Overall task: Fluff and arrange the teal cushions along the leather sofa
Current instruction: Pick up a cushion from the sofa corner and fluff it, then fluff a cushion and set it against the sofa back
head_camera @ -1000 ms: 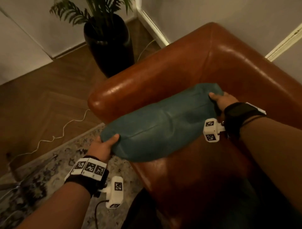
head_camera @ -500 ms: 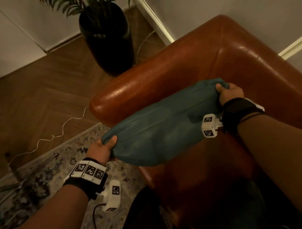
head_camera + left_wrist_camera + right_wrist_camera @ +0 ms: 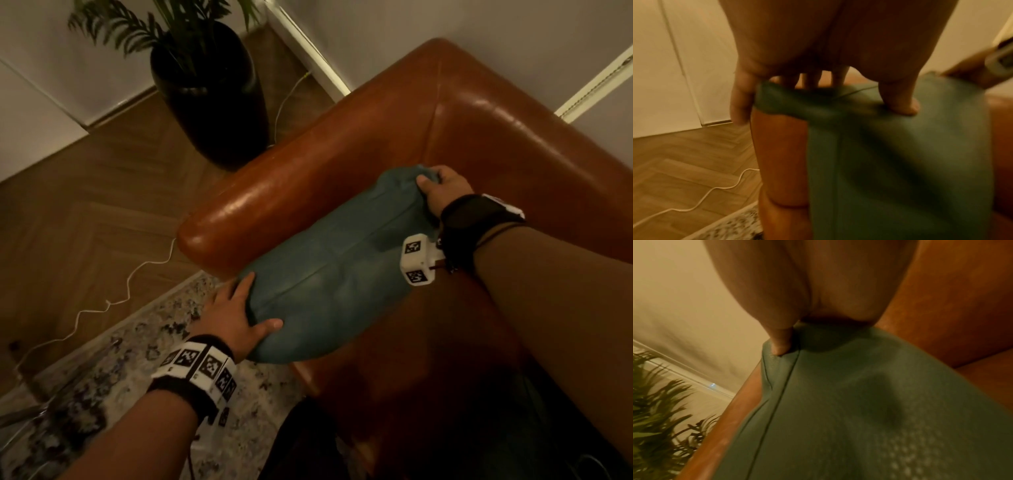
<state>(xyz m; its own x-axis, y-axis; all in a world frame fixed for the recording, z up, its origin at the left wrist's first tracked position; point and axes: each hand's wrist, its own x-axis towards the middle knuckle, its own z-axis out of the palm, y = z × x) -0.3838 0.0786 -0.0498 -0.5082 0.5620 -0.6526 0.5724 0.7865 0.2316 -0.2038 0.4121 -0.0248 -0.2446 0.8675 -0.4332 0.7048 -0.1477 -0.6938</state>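
Leather sofa (image 3: 394, 137) armrest at 12 o'clock; my left hand (image 3: 236, 318) and right hand (image 3: 442, 192) now squeeze teal cushion (image 3: 335, 284) ends inward, grips curled — fluffing underway.

Motion blur smears the soft teal leather cushion (image 3: 900, 162) in both wrist views, its far face hiding the right hand's fingers (image 3: 442, 178), while the dark potted palm (image 3: 205, 68) is cropped at 12 o'clock

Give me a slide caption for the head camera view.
Both hands, left and right, squeeze the teal cushion end to end beside the sofa's armrest.
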